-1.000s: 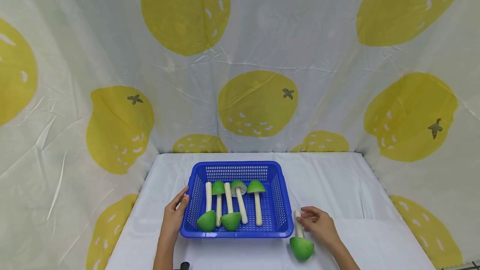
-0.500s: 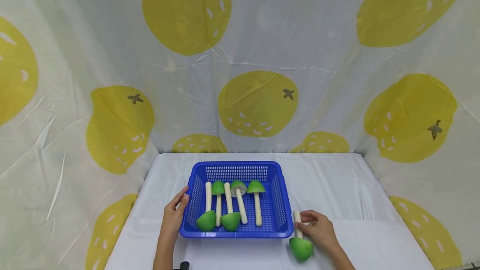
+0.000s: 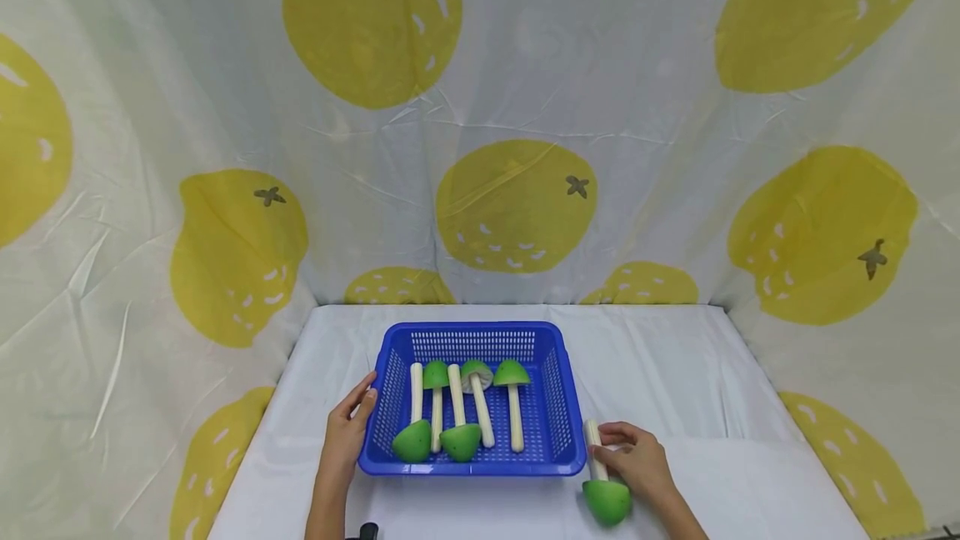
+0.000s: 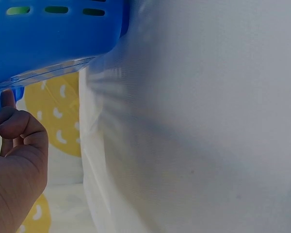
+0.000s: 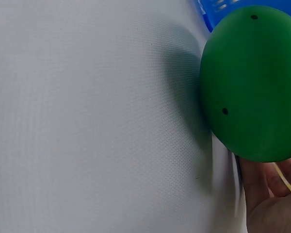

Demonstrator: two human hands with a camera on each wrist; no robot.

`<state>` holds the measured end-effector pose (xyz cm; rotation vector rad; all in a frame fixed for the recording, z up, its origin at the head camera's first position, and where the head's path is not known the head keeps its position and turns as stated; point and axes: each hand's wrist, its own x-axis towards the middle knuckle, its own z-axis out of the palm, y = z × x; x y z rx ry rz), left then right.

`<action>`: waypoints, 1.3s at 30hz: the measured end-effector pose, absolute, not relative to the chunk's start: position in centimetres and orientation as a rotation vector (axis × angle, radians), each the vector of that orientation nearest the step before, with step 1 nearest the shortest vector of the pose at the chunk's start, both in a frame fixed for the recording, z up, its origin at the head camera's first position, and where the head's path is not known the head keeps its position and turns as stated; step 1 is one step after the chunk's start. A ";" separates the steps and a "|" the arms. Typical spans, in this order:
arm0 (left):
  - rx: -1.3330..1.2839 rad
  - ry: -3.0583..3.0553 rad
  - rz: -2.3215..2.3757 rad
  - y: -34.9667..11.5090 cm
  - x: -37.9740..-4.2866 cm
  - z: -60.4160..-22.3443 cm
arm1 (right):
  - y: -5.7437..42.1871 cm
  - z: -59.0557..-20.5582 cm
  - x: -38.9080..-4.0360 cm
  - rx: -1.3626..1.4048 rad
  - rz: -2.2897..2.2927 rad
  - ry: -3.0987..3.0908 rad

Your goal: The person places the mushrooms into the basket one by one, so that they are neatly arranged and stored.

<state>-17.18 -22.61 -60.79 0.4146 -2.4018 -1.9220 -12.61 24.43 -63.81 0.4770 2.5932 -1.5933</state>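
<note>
At the left side of the blue basket (image 3: 472,468), my left hand (image 3: 343,433) grips the rim, thumb and fingers at its edge. In the left wrist view the fingers (image 4: 22,124) are bent close against the basket (image 4: 48,43). My right hand (image 3: 637,458) pinches the pale stem of a toy mushroom (image 3: 606,502) just outside the basket's right front corner. Its green cap points toward me and its stem away. The right wrist view shows the cap (image 5: 254,87) large, dotted black, hiding most of the stem, with the right hand (image 5: 274,204) behind it.
Several more green-capped mushrooms (image 3: 512,407) lie side by side in the basket, caps facing alternate ways. A white cloth (image 3: 660,373) covers the table. Lemon-printed curtains (image 3: 517,207) enclose the back and sides. A small black object (image 3: 368,531) shows at the front edge.
My right thumb and fingers have come together on the mushroom's stem. The mushroom has turned slightly, its cap shifting right and its stem end left. My left hand and the basket have stayed put.
</note>
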 end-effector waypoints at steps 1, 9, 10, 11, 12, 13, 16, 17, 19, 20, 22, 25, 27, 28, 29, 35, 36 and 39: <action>0.414 -2.402 -1.920 -22.6 -17.2 -60.8 | 24.5 -63.8 -12.6 0.478 -1.593 2.596; 0.416 -2.408 -1.919 -22.7 -17.2 -60.9 | 24.7 -63.2 -12.6 0.488 -1.693 2.587; 0.419 -2.409 -1.920 -22.7 -17.2 -60.9 | 24.8 -63.1 -12.6 0.492 -1.715 2.575; 0.420 -2.408 -1.922 -22.7 -17.2 -60.9 | 24.8 -63.0 -12.6 0.493 -1.739 2.560; 0.421 -2.405 -1.925 -22.6 -17.2 -60.9 | 24.9 -62.8 -12.6 0.499 -1.752 2.549; 0.423 -2.405 -1.926 -22.6 -17.1 -60.9 | 25.0 -62.7 -12.7 0.506 -1.760 2.542; 0.423 -2.400 -1.925 -22.6 -17.1 -60.9 | 25.3 -62.4 -12.9 0.505 -1.755 2.540; 0.422 -2.398 -1.924 -22.5 -17.1 -60.9 | 25.4 -62.3 -12.9 0.505 -1.761 2.537; 0.421 -2.399 -1.918 -22.5 -17.1 -60.8 | 25.7 -62.0 -13.1 0.503 -1.775 2.526; 0.420 -2.397 -1.919 -22.4 -17.1 -60.7 | 25.8 -61.9 -13.1 0.502 -1.784 2.519; 0.418 -2.397 -1.920 -22.4 -17.1 -60.6 | 25.9 -61.5 -13.3 0.501 -1.809 2.505; 0.419 -2.394 -1.938 -22.4 -17.0 -60.4 | 26.2 -61.0 -13.4 0.499 -1.821 2.502; 0.413 -2.395 -1.943 -22.4 -17.0 -60.3 | 26.4 -60.6 -13.5 0.499 -1.815 2.511; 0.407 -2.395 -1.945 -22.4 -16.9 -60.4 | 26.5 -60.4 -13.5 0.498 -1.813 2.514; 0.405 -2.394 -1.945 -22.4 -16.9 -60.3 | 26.6 -60.2 -13.6 0.497 -1.818 2.511; 0.416 -2.414 -1.913 -22.3 -16.9 -60.2 | 26.9 -59.0 -13.8 0.470 -1.889 2.470; 0.416 -2.417 -1.907 -22.3 -16.8 -60.1 | 26.9 -58.8 -13.8 0.461 -1.900 2.466; 0.403 -2.412 -1.910 -22.5 -16.8 -60.1 | 26.8 -58.1 -13.9 0.439 -1.928 2.466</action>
